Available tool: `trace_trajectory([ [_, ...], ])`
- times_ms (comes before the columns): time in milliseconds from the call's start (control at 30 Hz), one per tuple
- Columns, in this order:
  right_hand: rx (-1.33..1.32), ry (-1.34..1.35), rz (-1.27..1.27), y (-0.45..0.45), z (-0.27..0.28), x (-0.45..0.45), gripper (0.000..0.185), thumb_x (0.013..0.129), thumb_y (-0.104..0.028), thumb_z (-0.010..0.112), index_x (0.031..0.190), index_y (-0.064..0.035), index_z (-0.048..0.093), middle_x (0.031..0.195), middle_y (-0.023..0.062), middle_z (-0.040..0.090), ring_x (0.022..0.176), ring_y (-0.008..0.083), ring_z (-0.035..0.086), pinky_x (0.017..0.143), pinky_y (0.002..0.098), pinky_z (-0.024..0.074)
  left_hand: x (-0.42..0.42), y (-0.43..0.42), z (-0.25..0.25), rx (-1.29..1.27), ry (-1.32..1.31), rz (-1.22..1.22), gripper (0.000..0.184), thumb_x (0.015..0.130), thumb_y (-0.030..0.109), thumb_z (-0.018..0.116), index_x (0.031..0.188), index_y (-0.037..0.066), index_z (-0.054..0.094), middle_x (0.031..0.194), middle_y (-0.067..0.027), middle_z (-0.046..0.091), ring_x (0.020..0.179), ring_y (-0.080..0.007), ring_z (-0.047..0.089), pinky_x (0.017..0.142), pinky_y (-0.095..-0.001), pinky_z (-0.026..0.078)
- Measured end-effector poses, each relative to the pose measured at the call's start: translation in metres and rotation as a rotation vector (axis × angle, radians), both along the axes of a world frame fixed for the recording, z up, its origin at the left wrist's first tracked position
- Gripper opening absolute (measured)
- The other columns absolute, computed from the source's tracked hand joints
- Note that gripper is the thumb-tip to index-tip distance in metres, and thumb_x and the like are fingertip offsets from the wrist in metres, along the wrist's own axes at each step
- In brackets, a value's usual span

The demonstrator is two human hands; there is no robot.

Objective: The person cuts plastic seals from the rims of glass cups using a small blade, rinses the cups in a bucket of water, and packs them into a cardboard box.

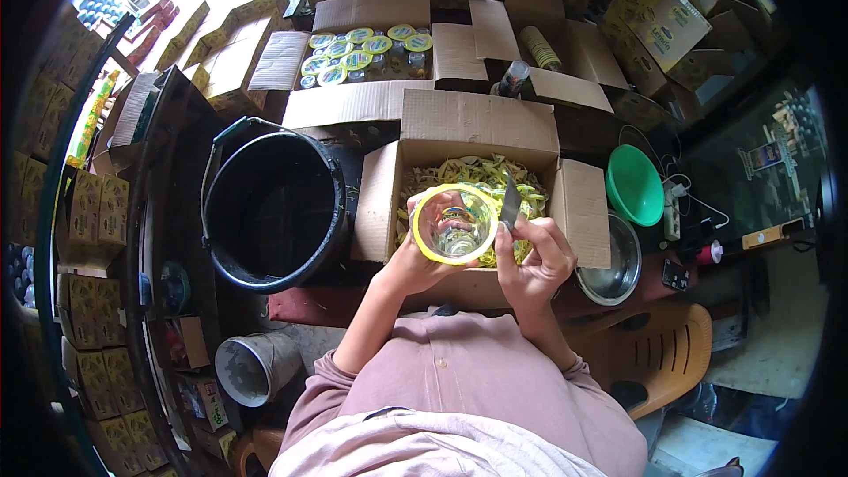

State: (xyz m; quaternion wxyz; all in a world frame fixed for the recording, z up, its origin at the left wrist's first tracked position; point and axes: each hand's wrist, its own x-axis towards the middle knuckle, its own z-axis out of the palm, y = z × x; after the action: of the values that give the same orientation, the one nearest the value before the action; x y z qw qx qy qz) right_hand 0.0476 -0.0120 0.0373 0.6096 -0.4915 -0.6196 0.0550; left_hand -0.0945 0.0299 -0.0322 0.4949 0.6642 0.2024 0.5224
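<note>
My left hand is wrapped round a clear plastic cup with a yellow rim, its open mouth facing me. Just right of the cup, my right hand pinches a thin dark blade that points upward. Both hands are over an open cardboard box, which holds many yellow-green strips. Part of these strips is hidden behind the cup and hands.
A large black bucket stands left of the box. To the right are a green bowl and a metal bowl. Behind, another box holds lidded cups. An orange chair is at lower right.
</note>
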Motion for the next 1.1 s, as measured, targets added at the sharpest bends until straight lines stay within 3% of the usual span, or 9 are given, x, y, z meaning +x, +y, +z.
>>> trace_trajectory([
  [400, 0.031, -0.128, -0.041, -0.001, 0.002, -0.001, 0.028, 0.064, 0.004, 0.065, 0.092, -0.0012, 0.065, 0.065, 0.0055, 0.056, 0.055, 0.0138, 0.056, 0.053, 0.0246, 0.0463, -0.007, 0.001, 0.003, 0.082, 0.157, 0.031, 0.08, 0.065, 0.012, 0.077, 0.126, 0.004, 0.026, 0.12, -0.0118, 0.032, 0.111, -0.0232, 0.043, 0.085, -0.0332, 0.047],
  [500, 0.024, -0.145, -0.038, 0.003, 0.005, 0.001, 0.03, 0.064, 0.005, 0.065, 0.093, -0.0019, 0.065, 0.065, 0.0054, 0.056, 0.055, 0.0137, 0.056, 0.052, 0.0248, 0.046, -0.011, 0.0, 0.017, 0.463, 0.492, 0.185, 0.077, 0.066, 0.009, 0.075, 0.126, 0.003, 0.028, 0.121, -0.0126, 0.035, 0.111, -0.0233, 0.044, 0.089, -0.0339, 0.044],
  [600, 0.03, -0.106, 0.009, 0.005, 0.001, 0.005, 0.03, 0.064, 0.005, 0.065, 0.093, -0.0024, 0.066, 0.065, 0.0053, 0.056, 0.055, 0.0136, 0.056, 0.052, 0.0246, 0.046, -0.006, -0.002, 0.013, 0.011, 0.05, -0.056, 0.075, 0.068, 0.007, 0.073, 0.127, 0.003, 0.027, 0.122, -0.0125, 0.037, 0.113, -0.0228, 0.043, 0.095, -0.0356, 0.038],
  [700, 0.03, -0.095, -0.034, 0.005, 0.002, 0.004, 0.03, 0.064, 0.004, 0.066, 0.094, -0.0029, 0.066, 0.065, 0.0053, 0.056, 0.056, 0.0134, 0.056, 0.053, 0.0245, 0.0461, -0.001, 0.0, 0.015, -0.097, 0.007, -0.06, 0.073, 0.07, 0.004, 0.068, 0.129, 0.003, 0.024, 0.123, -0.0122, 0.037, 0.116, -0.0222, 0.04, 0.098, -0.0359, 0.033],
  [833, 0.04, -0.112, -0.094, -0.003, -0.006, -0.001, 0.03, 0.065, 0.003, 0.067, 0.094, -0.0042, 0.066, 0.066, 0.0048, 0.057, 0.056, 0.0131, 0.056, 0.053, 0.0244, 0.0463, 0.002, -0.001, 0.027, 0.012, 0.074, -0.013, 0.072, 0.072, 0.001, 0.062, 0.131, 0.003, 0.021, 0.124, -0.0118, 0.034, 0.118, -0.0221, 0.038, 0.098, -0.0354, 0.032],
  [1100, 0.026, -0.15, -0.104, -0.003, -0.005, -0.003, 0.034, 0.064, 0.004, 0.066, 0.097, -0.0049, 0.066, 0.066, 0.0037, 0.057, 0.056, 0.0134, 0.056, 0.054, 0.024, 0.0464, 0.002, -0.003, 0.016, 0.049, 0.13, 0.069, 0.078, 0.063, 0.003, 0.07, 0.128, 0.002, 0.026, 0.123, -0.0121, 0.034, 0.115, -0.0235, 0.04, 0.097, -0.0352, 0.034],
])
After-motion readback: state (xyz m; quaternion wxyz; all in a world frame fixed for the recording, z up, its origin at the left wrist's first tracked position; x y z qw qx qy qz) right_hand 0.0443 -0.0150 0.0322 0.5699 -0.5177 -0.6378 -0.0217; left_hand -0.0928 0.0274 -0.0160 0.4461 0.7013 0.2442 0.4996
